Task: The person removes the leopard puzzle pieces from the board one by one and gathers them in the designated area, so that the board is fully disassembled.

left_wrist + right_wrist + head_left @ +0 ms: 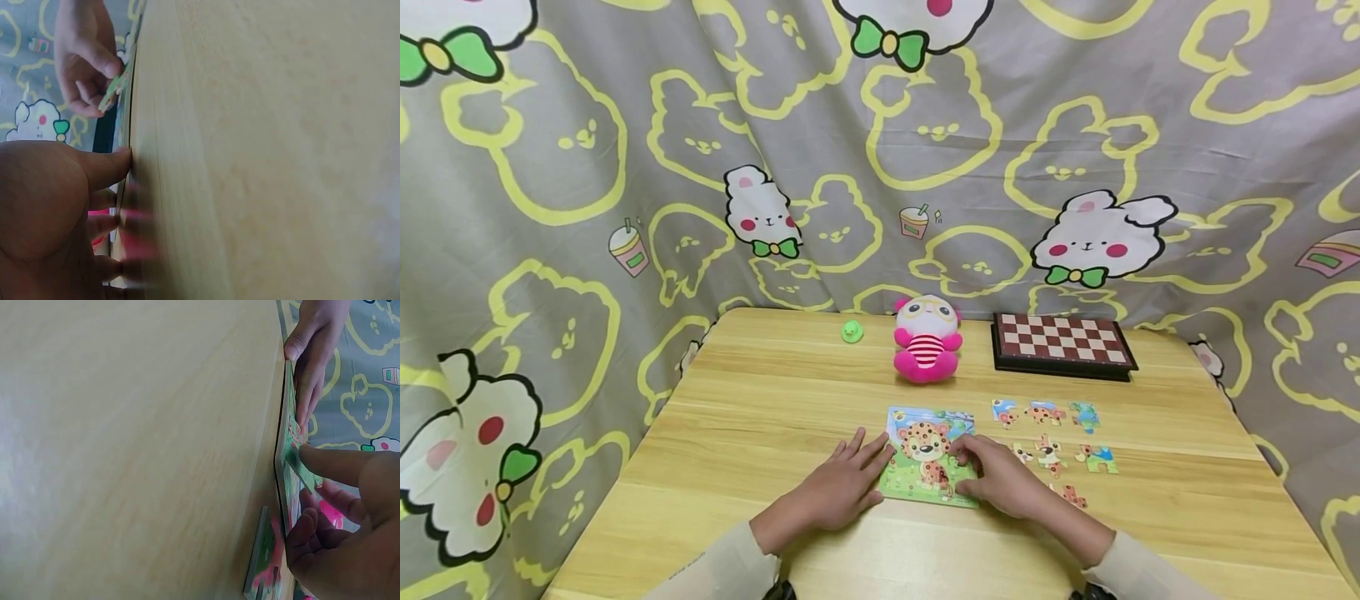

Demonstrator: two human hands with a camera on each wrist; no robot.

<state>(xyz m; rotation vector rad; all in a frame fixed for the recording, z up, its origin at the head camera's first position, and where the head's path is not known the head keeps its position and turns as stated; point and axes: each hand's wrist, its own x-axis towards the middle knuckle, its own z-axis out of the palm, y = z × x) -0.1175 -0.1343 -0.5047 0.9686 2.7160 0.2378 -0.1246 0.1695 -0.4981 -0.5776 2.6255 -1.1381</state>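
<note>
A puzzle board point(898, 479) with a cartoon leopard on a green and blue ground lies flat on the wooden table. My left hand point(842, 482) rests at its left edge, fingers extended, with fingertips right at the border. Over the board's right side, my right hand point(1006, 477) pinches a thin green puzzle piece point(302, 471) between thumb and fingers. The left wrist view shows that piece point(112, 90) tilted, close over the board. Several loose puzzle pieces point(1047, 412) with leopard parts lie to the right; one loose piece point(261, 553) shows near the right hand in the right wrist view.
Behind the board sits a pink and white plush panda point(927, 346). To its left is a small green rubber duck point(852, 332). A brown and white checkered board box point(1063, 346) stands at the back right. A patterned grey curtain point(842, 150) surrounds the table point(760, 375).
</note>
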